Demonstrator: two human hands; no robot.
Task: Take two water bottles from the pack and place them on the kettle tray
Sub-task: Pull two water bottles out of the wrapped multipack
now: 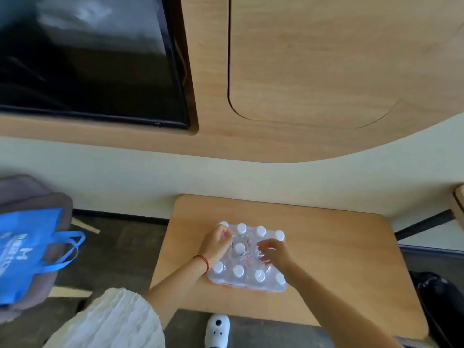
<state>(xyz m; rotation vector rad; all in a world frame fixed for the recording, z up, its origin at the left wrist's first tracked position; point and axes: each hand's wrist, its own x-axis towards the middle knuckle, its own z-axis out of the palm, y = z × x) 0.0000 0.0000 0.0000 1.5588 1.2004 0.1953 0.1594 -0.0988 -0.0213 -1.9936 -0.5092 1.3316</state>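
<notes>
A shrink-wrapped pack of water bottles (247, 277) with white caps stands on a low wooden table (326, 259). The plastic film looks torn over the pack's middle. My left hand (217, 244) rests on the pack's left side, fingers curled at the film near a middle bottle (239, 247). My right hand (275, 252) is over the pack's right middle, fingers bent around a bottle top; whether it grips the bottle or only the wrap is unclear. No kettle tray is in view.
A dark TV screen (88, 59) hangs on the wood wall panel above. A blue bag (27, 252) sits on a grey seat at left. A black bag (437, 290) lies right of the table. A white shoe (218, 327) shows below the table's near edge.
</notes>
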